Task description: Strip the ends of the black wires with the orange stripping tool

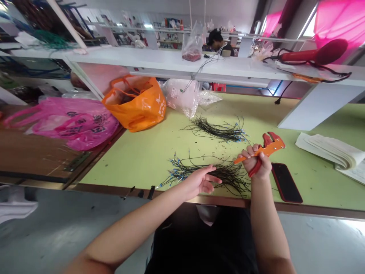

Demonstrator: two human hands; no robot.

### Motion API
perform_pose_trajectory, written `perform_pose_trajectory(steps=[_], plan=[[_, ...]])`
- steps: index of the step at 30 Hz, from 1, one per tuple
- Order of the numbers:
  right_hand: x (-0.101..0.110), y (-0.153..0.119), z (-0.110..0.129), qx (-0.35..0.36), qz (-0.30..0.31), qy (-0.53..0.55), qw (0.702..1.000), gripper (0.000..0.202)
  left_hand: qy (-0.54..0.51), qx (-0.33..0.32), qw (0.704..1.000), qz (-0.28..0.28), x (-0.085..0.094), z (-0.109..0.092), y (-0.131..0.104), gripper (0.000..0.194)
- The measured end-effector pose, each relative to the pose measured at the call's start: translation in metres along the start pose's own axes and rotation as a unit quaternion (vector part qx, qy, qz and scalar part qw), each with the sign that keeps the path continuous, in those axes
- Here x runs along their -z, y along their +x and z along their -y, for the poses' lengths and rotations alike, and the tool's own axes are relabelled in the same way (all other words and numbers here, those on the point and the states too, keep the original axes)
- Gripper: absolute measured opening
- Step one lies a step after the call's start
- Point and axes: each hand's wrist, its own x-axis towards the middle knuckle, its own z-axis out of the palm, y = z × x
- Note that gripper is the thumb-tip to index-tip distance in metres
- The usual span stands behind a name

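Observation:
My right hand is wrapped round the handles of an orange and red wire stripper, its jaws pointing up and to the right. Over the near bundle of thin black wires, my left hand has its fingers apart and nothing visible in them; whether it touches the wires I cannot tell. Blue and silver tips show at this bundle's left end. Farther back lies a second bundle of black wires, its blue tips toward the right. Small dark scraps are scattered around both bundles.
A phone with a red edge lies right of my right hand, near folded papers. At the left are an orange bag and a pink plastic bag. A white shelf spans the back; a person sits beyond it.

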Motion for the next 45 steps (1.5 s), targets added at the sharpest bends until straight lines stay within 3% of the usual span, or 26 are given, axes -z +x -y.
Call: perform_pose_trajectory(steps=[2, 3, 4, 5, 7, 8, 11, 13, 19, 24, 30, 38, 42, 45], plan=[[-0.003, 0.000, -0.007, -0.019, -0.004, 0.010, 1.000, 0.029, 0.166, -0.058, 0.984, 0.013, 0.011, -0.010, -0.006, 0.047], [-0.005, 0.001, -0.010, -0.028, -0.005, 0.014, 1.000, 0.029, 0.272, -0.103, 0.957, -0.004, 0.016, -0.018, -0.003, 0.043], [-0.007, 0.001, -0.013, -0.035, -0.006, 0.017, 0.999, 0.029, 0.387, -0.154, 0.909, -0.037, 0.020, -0.029, 0.004, 0.040], [-0.009, 0.002, -0.016, -0.042, -0.005, 0.020, 0.999, 0.029, 0.491, -0.206, 0.842, -0.089, 0.023, -0.040, 0.015, 0.038], [-0.012, 0.003, -0.022, -0.051, -0.003, 0.026, 0.998, 0.029, 0.683, -0.265, 0.652, -0.196, 0.026, -0.067, 0.047, 0.034], [-0.013, 0.004, -0.025, -0.055, -0.001, 0.028, 0.998, 0.029, 0.708, -0.269, 0.618, -0.211, 0.027, -0.080, 0.066, 0.033], [-0.011, 0.005, -0.032, -0.070, 0.001, 0.030, 0.997, 0.029, 0.753, -0.266, 0.566, -0.205, 0.027, -0.111, 0.121, 0.035], [-0.008, 0.006, -0.033, -0.078, -0.005, 0.033, 0.996, 0.030, 0.784, -0.267, 0.530, -0.184, 0.027, -0.121, 0.148, 0.033], [-0.002, 0.009, -0.029, -0.053, -0.044, 0.068, 0.995, 0.024, 0.845, -0.267, 0.444, -0.132, 0.034, -0.123, 0.182, 0.026], [0.000, 0.010, -0.033, -0.068, -0.035, 0.081, 0.994, 0.025, 0.856, -0.273, 0.419, -0.131, 0.039, -0.128, 0.189, 0.028], [0.005, 0.009, -0.041, -0.085, -0.012, 0.065, 0.994, 0.026, 0.844, -0.263, 0.436, -0.168, 0.033, -0.143, 0.190, 0.028], [0.004, 0.011, -0.041, -0.090, -0.037, 0.054, 0.994, 0.029, 0.797, -0.272, 0.501, -0.200, 0.022, -0.168, 0.178, 0.029], [0.005, 0.012, -0.041, -0.088, -0.042, 0.045, 0.994, 0.030, 0.749, -0.294, 0.548, -0.229, 0.016, -0.173, 0.173, 0.017], [0.007, 0.013, -0.044, -0.083, -0.050, 0.041, 0.994, 0.029, 0.685, -0.336, 0.589, -0.265, 0.006, -0.178, 0.164, 0.019]])
